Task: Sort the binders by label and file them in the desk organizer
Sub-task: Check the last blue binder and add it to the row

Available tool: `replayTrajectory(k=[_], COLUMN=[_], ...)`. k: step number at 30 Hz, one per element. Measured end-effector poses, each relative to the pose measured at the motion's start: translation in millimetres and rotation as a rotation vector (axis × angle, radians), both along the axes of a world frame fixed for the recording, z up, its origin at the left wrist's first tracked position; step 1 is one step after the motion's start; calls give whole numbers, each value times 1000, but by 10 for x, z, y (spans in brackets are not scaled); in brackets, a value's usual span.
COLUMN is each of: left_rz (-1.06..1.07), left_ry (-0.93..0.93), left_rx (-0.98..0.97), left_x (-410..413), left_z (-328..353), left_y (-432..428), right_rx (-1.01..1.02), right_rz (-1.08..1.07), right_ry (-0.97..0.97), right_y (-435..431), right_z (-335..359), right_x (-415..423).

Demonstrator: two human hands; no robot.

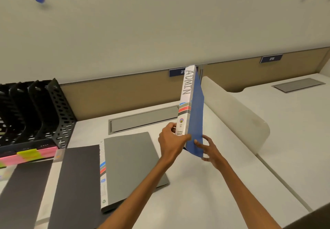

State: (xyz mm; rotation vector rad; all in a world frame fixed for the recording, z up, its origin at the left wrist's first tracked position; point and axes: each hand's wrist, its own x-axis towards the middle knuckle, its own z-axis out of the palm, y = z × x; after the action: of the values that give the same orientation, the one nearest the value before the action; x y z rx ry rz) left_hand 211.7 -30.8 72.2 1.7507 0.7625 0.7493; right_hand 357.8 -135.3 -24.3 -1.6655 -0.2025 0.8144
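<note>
The person is holding a blue binder [195, 114] upright above the desk [196, 196], right of centre and well apart from the organizer [53, 107]. Its white spine [186, 93] is facing the camera and is showing "ADMIN" in hand-drawn capitals running down it. Below that are slanted blue, grey, red and dark stripes, a small round logo, "A4", and "2D RING BINDER" near the bottom.

The left hand [172, 139] is gripping the lower spine, fingers curled round it and thumb across the front. The right hand [209, 150] is pinching the bottom of the blue cover, thumb on the near face and fingers behind.

A grey binder [132, 164] is lying flat on the desk under the left forearm. Its white spine is carrying the same stripes and a small blue label, too small to read. Just left of it a black binder [78, 178] is lying flat, and another dark one [23, 189] is lying further left.

The black mesh organizer is standing at the desk's far left with its slots open toward the camera. A pink strip [46, 150] with a yellow tab [28, 153] is lying at its foot.

On the partition, a blue plate [271, 58] is reading "215". A second plate [176, 72], partly hidden by the binder, is showing only "21".
</note>
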Motion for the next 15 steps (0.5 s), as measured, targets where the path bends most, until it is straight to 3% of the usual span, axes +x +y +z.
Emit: replayTrajectory(k=[15], left_rz=[99], left_ry=[-21], left_rx=[180], left_x=[-257], left_z=[176], left_y=[-43], right_rx=[20], right_rz=[11], right_ry=[30], right_y=[308], right_z=[102], right_x=[-250])
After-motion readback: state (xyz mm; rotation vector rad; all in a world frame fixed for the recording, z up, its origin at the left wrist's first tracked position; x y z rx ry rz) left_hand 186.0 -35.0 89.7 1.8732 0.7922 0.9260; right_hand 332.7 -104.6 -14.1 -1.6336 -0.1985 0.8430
